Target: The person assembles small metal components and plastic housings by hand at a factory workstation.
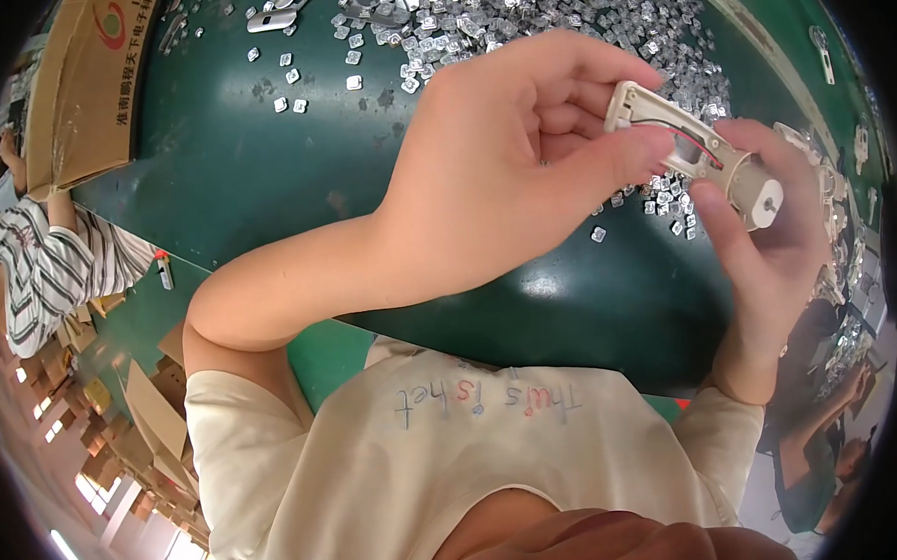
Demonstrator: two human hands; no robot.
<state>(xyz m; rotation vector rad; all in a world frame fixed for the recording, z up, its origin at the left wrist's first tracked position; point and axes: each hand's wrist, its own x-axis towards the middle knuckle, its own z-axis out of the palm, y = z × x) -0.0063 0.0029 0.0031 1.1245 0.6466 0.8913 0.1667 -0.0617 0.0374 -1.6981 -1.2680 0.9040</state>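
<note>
A narrow white plastic housing (pixel 707 139) is held up between my two hands, above the right side of the green table. Red and black wires run along its open inside to a round motor (pixel 754 193) at the near right end, where a short shaft sticks out. My left hand (pixel 523 162) grips the far left end, thumb pressed on the inside and fingers behind. My right hand (pixel 771 221) pinches the motor end between thumb and forefinger; its other fingers are partly hidden. Under and beyond the housing lie many small shiny square pieces (pixel 647 21).
On the green table (pixel 263 168), a cardboard box (pixel 90 95) stands at the far left. Larger silver parts (pixel 275 19) lie at the back. A pale strip (pixel 758 41) crosses the right side, with more white parts past it. Other people sit at both sides.
</note>
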